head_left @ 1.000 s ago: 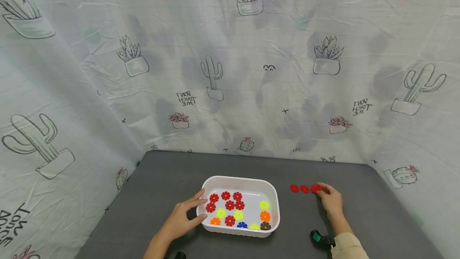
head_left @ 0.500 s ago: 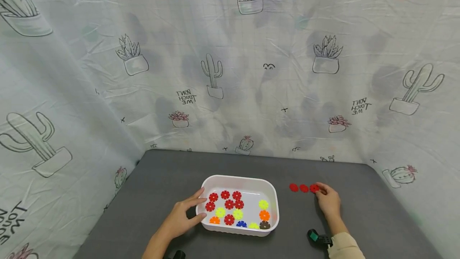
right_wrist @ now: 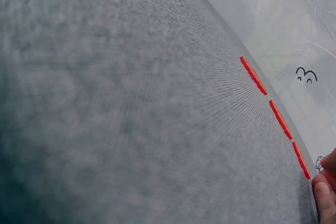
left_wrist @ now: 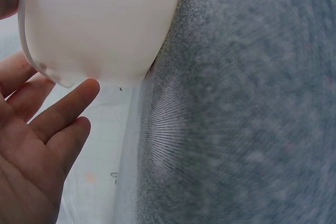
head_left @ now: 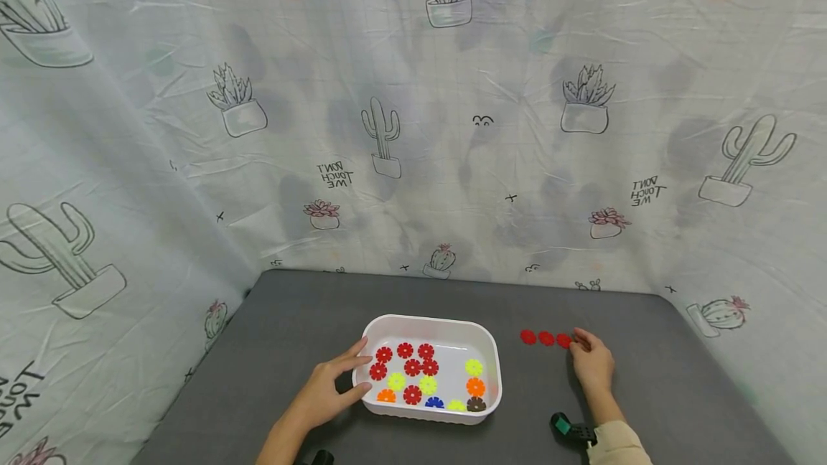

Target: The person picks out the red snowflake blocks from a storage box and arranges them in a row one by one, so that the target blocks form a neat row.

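the third red disc (head_left: 563, 341) now lies flat just left of the right hand (head_left: 593, 367), whose fingertips have eased to its edge; it looks placed. whether they pinch anything, i cannot tell. the left hand (head_left: 326, 392), fingers spread, touches the white tray (head_left: 420, 413).

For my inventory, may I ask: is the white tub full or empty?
Neither: coloured discs lie scattered inside the white tub, leaving much of its bottom bare.
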Demonstrator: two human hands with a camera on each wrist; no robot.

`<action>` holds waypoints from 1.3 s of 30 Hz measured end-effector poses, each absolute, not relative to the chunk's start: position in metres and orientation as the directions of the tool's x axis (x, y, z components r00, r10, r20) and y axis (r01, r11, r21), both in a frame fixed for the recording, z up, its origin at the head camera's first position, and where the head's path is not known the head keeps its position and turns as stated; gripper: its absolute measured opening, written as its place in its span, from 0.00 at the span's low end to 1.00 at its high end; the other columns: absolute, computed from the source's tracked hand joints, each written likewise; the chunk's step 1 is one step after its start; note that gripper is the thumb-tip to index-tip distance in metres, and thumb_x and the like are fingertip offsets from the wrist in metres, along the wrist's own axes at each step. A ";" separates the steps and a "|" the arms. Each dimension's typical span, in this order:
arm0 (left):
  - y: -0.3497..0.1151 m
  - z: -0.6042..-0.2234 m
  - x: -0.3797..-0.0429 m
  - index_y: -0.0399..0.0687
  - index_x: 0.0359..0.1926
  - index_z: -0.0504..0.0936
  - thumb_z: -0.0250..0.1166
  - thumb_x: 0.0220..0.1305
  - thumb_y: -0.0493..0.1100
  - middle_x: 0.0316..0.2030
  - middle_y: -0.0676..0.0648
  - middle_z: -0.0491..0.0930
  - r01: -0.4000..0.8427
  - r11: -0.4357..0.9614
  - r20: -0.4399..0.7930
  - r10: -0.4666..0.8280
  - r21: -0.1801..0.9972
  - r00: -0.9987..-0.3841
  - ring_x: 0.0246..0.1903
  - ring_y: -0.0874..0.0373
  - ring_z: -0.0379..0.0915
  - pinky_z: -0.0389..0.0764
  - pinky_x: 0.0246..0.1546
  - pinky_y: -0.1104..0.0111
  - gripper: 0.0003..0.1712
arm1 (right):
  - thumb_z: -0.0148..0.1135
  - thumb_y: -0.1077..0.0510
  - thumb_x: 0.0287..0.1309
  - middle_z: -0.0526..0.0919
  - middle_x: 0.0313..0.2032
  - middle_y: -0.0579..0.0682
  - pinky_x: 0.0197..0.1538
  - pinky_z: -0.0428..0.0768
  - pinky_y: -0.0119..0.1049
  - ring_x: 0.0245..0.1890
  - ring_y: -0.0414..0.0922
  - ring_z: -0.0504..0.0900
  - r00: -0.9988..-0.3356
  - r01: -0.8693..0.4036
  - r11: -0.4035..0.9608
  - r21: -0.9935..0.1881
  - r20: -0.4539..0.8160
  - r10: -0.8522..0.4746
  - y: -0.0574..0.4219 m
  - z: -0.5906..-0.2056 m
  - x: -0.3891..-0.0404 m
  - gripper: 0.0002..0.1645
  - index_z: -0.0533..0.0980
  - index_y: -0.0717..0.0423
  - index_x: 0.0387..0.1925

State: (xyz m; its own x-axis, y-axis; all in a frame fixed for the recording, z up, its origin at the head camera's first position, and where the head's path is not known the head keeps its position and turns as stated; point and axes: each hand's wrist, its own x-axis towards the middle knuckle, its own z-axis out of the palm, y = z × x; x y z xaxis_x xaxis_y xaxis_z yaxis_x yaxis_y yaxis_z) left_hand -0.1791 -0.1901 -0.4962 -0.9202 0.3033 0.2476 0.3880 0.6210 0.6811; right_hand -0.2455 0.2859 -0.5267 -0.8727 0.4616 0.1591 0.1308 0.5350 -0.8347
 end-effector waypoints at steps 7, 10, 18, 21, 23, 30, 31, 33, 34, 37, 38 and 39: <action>-0.190 -0.495 -0.179 0.47 0.55 0.80 0.68 0.56 0.52 0.66 0.49 0.67 0.379 0.613 0.238 0.301 0.694 -0.923 0.63 0.48 0.66 0.70 0.57 0.44 0.26 | 0.55 0.66 0.59 0.79 0.51 0.68 0.30 0.67 0.12 0.32 0.24 0.74 -0.865 0.131 0.470 -0.873 0.131 0.485 0.284 -0.526 -0.245 0.21 0.74 0.69 0.54; -0.190 -0.495 -0.179 0.47 0.55 0.80 0.68 0.56 0.51 0.66 0.50 0.67 0.376 0.614 0.233 0.303 0.694 -0.924 0.63 0.48 0.66 0.70 0.57 0.45 0.26 | 0.55 0.66 0.58 0.77 0.52 0.70 0.29 0.67 0.12 0.30 0.18 0.70 -0.871 0.127 0.451 -0.884 0.119 0.477 0.281 -0.523 -0.241 0.22 0.73 0.70 0.54; -0.190 -0.495 -0.178 0.47 0.55 0.80 0.68 0.56 0.51 0.66 0.49 0.67 0.377 0.616 0.233 0.303 0.692 -0.924 0.63 0.48 0.67 0.70 0.57 0.45 0.26 | 0.56 0.64 0.62 0.75 0.56 0.69 0.33 0.67 0.10 0.42 0.28 0.78 -0.917 0.108 0.422 -0.900 0.074 0.393 0.262 -0.511 -0.229 0.25 0.69 0.68 0.60; -0.190 -0.495 -0.179 0.47 0.55 0.80 0.68 0.56 0.52 0.66 0.50 0.67 0.372 0.616 0.230 0.300 0.694 -0.926 0.63 0.48 0.67 0.70 0.57 0.45 0.26 | 0.55 0.63 0.63 0.74 0.58 0.68 0.35 0.67 0.09 0.55 0.50 0.77 -0.937 0.068 0.424 -0.903 0.088 0.337 0.252 -0.505 -0.226 0.25 0.68 0.67 0.61; -0.190 -0.495 -0.179 0.47 0.55 0.80 0.68 0.56 0.52 0.66 0.49 0.67 0.372 0.615 0.230 0.300 0.695 -0.926 0.63 0.48 0.67 0.70 0.57 0.45 0.26 | 0.55 0.63 0.64 0.73 0.59 0.67 0.37 0.66 0.09 0.59 0.58 0.73 -0.948 0.038 0.423 -0.905 0.102 0.303 0.245 -0.502 -0.225 0.25 0.68 0.66 0.61; -0.190 -0.495 -0.179 0.47 0.55 0.80 0.68 0.56 0.51 0.66 0.49 0.68 0.380 0.617 0.235 0.307 0.689 -0.922 0.63 0.48 0.67 0.70 0.57 0.44 0.26 | 0.57 0.65 0.62 0.73 0.59 0.66 0.43 0.66 0.09 0.58 0.60 0.74 -0.963 -0.059 0.395 -0.917 0.156 0.220 0.218 -0.489 -0.220 0.25 0.68 0.66 0.61; -0.190 -0.495 -0.179 0.47 0.55 0.80 0.68 0.56 0.51 0.66 0.49 0.68 0.381 0.618 0.235 0.307 0.688 -0.922 0.63 0.48 0.67 0.70 0.57 0.44 0.26 | 0.58 0.66 0.61 0.73 0.59 0.66 0.43 0.66 0.08 0.58 0.59 0.74 -0.963 -0.078 0.385 -0.920 0.170 0.211 0.214 -0.487 -0.219 0.25 0.69 0.66 0.60; -0.190 -0.495 -0.179 0.47 0.55 0.80 0.68 0.56 0.51 0.66 0.49 0.68 0.381 0.619 0.236 0.306 0.687 -0.922 0.63 0.48 0.67 0.70 0.56 0.44 0.26 | 0.59 0.67 0.59 0.75 0.58 0.65 0.46 0.67 0.09 0.57 0.58 0.74 -0.960 -0.118 0.374 -0.920 0.201 0.193 0.205 -0.483 -0.218 0.25 0.70 0.67 0.59; -0.190 -0.495 -0.179 0.47 0.55 0.80 0.68 0.56 0.51 0.66 0.49 0.68 0.378 0.619 0.233 0.305 0.689 -0.923 0.63 0.48 0.67 0.70 0.57 0.44 0.26 | 0.60 0.67 0.59 0.75 0.58 0.64 0.47 0.67 0.09 0.57 0.58 0.74 -0.961 -0.137 0.365 -0.921 0.213 0.179 0.201 -0.481 -0.218 0.25 0.70 0.67 0.58; -0.189 -0.494 -0.179 0.47 0.55 0.80 0.68 0.56 0.51 0.66 0.49 0.68 0.374 0.619 0.229 0.302 0.691 -0.925 0.63 0.48 0.67 0.70 0.57 0.44 0.26 | 0.60 0.68 0.58 0.75 0.58 0.63 0.50 0.68 0.11 0.58 0.57 0.74 -0.965 -0.169 0.342 -0.924 0.226 0.135 0.186 -0.472 -0.213 0.25 0.70 0.67 0.58; -0.189 -0.494 -0.179 0.47 0.55 0.80 0.68 0.56 0.50 0.66 0.49 0.68 0.374 0.618 0.230 0.302 0.692 -0.925 0.63 0.48 0.67 0.70 0.57 0.44 0.26 | 0.60 0.68 0.58 0.75 0.58 0.63 0.52 0.68 0.12 0.59 0.56 0.74 -0.967 -0.174 0.338 -0.925 0.226 0.120 0.182 -0.469 -0.212 0.25 0.70 0.67 0.58; -0.189 -0.493 -0.179 0.46 0.55 0.80 0.68 0.56 0.50 0.66 0.49 0.68 0.374 0.618 0.230 0.302 0.692 -0.925 0.63 0.48 0.67 0.70 0.57 0.44 0.26 | 0.60 0.68 0.58 0.75 0.58 0.63 0.54 0.70 0.16 0.59 0.56 0.74 -0.968 -0.182 0.328 -0.927 0.227 0.103 0.177 -0.467 -0.211 0.25 0.70 0.67 0.58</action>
State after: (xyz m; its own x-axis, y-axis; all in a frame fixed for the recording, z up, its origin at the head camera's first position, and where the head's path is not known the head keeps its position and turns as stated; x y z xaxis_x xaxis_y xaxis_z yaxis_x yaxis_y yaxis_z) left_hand -0.1787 -0.1890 -0.4934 -0.9252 0.3021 0.2299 0.3736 0.6179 0.6918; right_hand -0.2106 0.1769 -0.4674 -0.9685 0.1032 0.2268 -0.1822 0.3278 -0.9270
